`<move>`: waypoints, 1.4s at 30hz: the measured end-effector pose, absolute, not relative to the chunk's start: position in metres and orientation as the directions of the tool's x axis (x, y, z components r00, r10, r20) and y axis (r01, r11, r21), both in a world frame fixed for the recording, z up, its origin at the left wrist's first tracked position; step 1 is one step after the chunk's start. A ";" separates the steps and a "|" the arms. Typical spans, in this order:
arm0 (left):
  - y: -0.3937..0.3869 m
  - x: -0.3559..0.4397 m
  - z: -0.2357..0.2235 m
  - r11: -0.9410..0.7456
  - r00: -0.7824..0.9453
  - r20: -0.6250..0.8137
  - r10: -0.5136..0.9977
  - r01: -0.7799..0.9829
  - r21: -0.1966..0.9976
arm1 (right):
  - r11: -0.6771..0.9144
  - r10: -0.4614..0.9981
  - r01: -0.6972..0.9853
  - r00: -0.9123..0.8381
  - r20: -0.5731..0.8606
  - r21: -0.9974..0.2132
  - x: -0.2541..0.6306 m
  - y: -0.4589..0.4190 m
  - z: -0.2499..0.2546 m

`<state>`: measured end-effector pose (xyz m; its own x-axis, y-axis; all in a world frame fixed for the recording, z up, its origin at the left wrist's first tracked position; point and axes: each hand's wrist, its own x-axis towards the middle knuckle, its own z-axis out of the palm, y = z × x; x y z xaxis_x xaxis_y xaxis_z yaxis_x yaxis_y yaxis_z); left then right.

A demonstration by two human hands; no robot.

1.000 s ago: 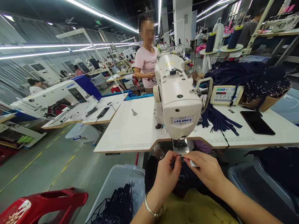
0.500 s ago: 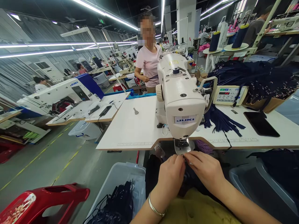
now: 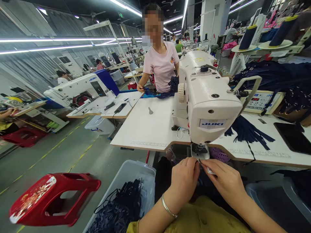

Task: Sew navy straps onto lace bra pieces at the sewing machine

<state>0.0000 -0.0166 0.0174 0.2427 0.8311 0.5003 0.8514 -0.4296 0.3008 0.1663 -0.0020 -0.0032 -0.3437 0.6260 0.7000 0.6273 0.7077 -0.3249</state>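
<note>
My left hand (image 3: 183,176) is closed in a pinch just in front of the sewing machine (image 3: 213,106). Opposite it, my right hand (image 3: 224,178) pinches too, fingertips nearly meeting the left ones. Between them sits a small dark piece with a metal glint (image 3: 199,161), too small to name exactly. A small whitish, shiny flat piece (image 3: 211,171) sticks out under my right fingers; its kind is unclear. Both hands are right at the machine's metal plate (image 3: 202,155), below the needle area. A bangle circles my left wrist.
Navy straps (image 3: 116,207) fill a clear bin (image 3: 148,181) at lower left. More cut straps (image 3: 252,129) lie on the white table (image 3: 145,129), near a phone (image 3: 293,136). A red stool (image 3: 55,197) stands on the floor. Behind the table, a person in pink (image 3: 161,64) handles navy material.
The view has turned left and come nearer the machine. My hands stay pinched together at the plate; the whitish piece shows more. The person opposite has come closer, with navy material now at the table.
</note>
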 end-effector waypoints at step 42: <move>-0.025 0.004 0.008 -0.486 0.368 0.479 0.797 0.862 0.146 | 0.457 0.875 0.511 -0.110 0.472 -0.728 0.168 -0.001 -0.020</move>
<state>0.0043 -0.0249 0.0082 0.3681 0.7967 0.4794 0.8617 -0.4860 0.1460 0.1676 -0.0014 -0.0195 -0.1100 0.8747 0.4720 0.5115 0.4570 -0.7277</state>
